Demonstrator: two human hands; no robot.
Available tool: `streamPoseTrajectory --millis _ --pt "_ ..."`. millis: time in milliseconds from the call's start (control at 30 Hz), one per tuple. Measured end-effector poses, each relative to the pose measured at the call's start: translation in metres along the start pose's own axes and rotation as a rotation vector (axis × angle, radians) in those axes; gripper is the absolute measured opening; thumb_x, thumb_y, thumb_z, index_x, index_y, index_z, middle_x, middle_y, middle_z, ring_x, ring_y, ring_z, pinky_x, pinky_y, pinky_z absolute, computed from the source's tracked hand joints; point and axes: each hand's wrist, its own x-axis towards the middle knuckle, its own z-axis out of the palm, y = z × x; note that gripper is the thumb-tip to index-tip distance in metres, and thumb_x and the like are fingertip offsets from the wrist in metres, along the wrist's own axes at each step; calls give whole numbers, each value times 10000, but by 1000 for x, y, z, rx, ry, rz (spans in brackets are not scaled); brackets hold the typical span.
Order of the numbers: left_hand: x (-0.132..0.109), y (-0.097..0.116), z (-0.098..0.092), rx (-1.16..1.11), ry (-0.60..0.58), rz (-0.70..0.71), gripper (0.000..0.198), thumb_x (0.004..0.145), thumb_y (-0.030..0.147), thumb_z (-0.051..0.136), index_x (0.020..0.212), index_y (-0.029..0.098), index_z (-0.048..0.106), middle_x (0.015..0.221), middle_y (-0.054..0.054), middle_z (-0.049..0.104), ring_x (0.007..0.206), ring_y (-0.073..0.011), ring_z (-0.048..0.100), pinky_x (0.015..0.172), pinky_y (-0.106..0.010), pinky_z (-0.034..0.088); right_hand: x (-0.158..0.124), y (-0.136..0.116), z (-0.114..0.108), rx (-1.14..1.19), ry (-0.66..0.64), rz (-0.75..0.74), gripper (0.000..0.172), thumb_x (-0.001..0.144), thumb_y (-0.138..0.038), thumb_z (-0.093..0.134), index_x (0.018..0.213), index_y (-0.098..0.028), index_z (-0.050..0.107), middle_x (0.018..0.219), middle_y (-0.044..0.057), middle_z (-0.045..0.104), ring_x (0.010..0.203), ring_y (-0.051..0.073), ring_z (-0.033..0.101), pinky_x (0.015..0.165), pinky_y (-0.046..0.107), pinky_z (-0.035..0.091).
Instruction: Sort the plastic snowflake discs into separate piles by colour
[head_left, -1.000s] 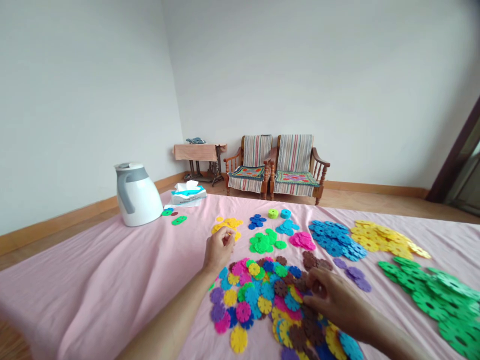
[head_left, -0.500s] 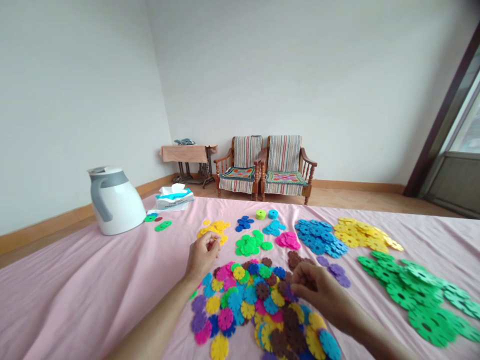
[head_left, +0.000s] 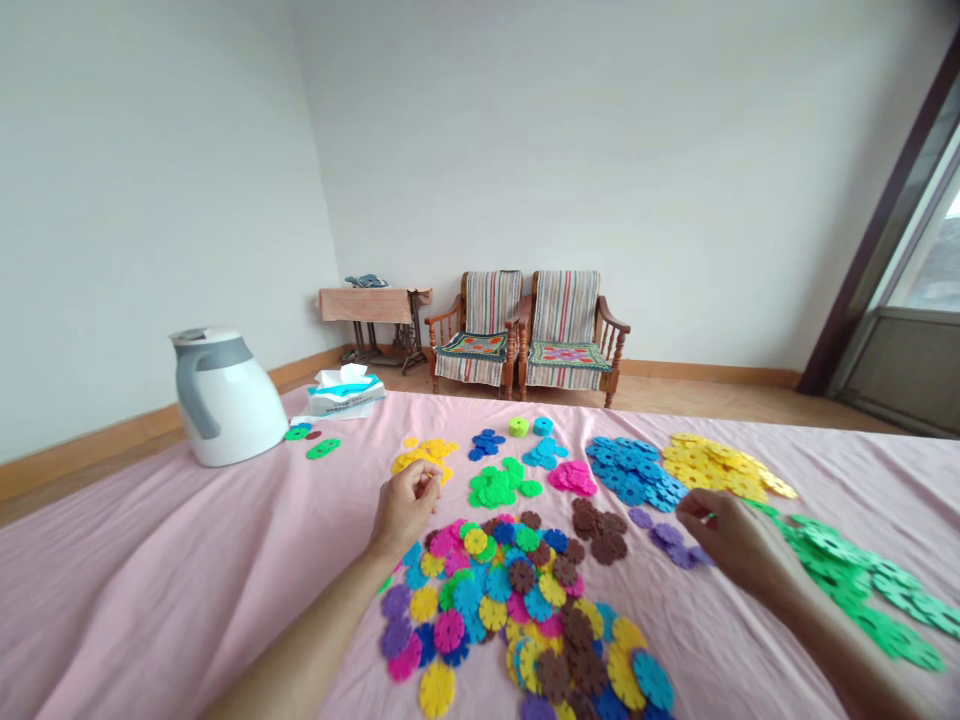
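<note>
My left hand [head_left: 411,500] is held over the near edge of the small yellow pile [head_left: 427,452]. Its thumb and fingertips are pinched together, and whatever lies between them is too small to make out. My right hand [head_left: 718,530] hovers by the purple discs [head_left: 667,538], between them and the green pile, its fingers curled and their tips close together. I cannot see what, if anything, they hold. In front of me spreads a mixed heap of notched plastic discs [head_left: 495,600] in several colours. Brown discs [head_left: 600,530] lie just beyond it.
Sorted piles line the pink cloth [head_left: 247,590]: bright green [head_left: 499,484], pink [head_left: 573,477], blue [head_left: 634,470], yellow [head_left: 720,465] and green [head_left: 840,565]. A white jug [head_left: 232,400] and a tissue box [head_left: 345,398] stand at the left. Two chairs [head_left: 566,310] are beyond.
My right hand has moved right and away from the mixed heap to the purple discs, uncovering the brown pile. A purple disc near its fingers no longer shows in the heap. My left hand stays put.
</note>
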Motion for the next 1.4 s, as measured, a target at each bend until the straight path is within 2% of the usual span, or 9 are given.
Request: streamPoseTrajectory --millis 167,400,600,933,1067,1100,1200,1300,1400 --pt "0 0 0 -1 -11 -1 153 752 321 536 769 176 580 537 37 588 427 -121 562 446 -201 424 -19 -45 25 125 -269 -252 201 793 -280 480 705 -221 651 677 -8 665 631 157 586 587 246 412" --pt "-1 -1 1 16 -26 2 137 751 297 536 789 174 584 545 41 587 422 -116 556 452 -202 427 -43 -75 44 137 -327 -369 120 791 -235 524 813 -209 639 789 20 627 761 185 581 692 300 434" --pt "-1 0 1 6 -31 -1 138 746 296 543 782 170 585 550 38 586 423 -115 554 458 -206 431 -51 -91 52 132 -344 -351 113 746 -181 566 830 -219 630 860 17 590 848 190 552 772 314 419" --pt "-1 3 0 42 -52 4 134 747 273 514 787 163 579 549 35 575 432 -120 563 462 -210 435 -51 -96 50 199 -340 -277 130 646 -122 623 743 -193 574 780 0 590 749 165 537 683 278 395" --pt "0 1 0 43 -54 20 126 752 270 517 789 165 576 549 38 573 425 -118 559 457 -209 435 -47 -95 50 352 -393 -197 58 642 -144 624 668 -193 605 690 -9 599 669 153 544 609 258 387" --pt "0 1 0 43 -55 21 124 753 270 517 787 166 575 547 39 572 424 -117 559 456 -208 435 -45 -91 51 391 -406 -180 25 659 -174 619 651 -193 605 665 -10 603 643 149 545 582 251 387" --pt "0 0 1 42 -62 22 117 755 265 516 782 166 572 542 40 571 423 -118 559 453 -208 435 -33 -75 53 456 -395 -143 138 735 -304 567 649 -198 573 630 -3 633 591 145 575 537 239 408" --pt "0 -2 1 46 -70 22 111 755 255 515 781 165 573 549 39 578 422 -116 561 457 -208 439 -23 -56 51 467 -305 -90 235 814 -382 451 692 -205 545 648 18 674 605 157 622 570 252 444" --pt "0 -4 2 47 -82 22 112 759 248 513 795 165 578 557 40 579 423 -112 560 457 -206 440 -16 -40 49 404 -213 -56 256 807 -389 445 660 -211 556 622 24 677 592 173 623 570 269 438"
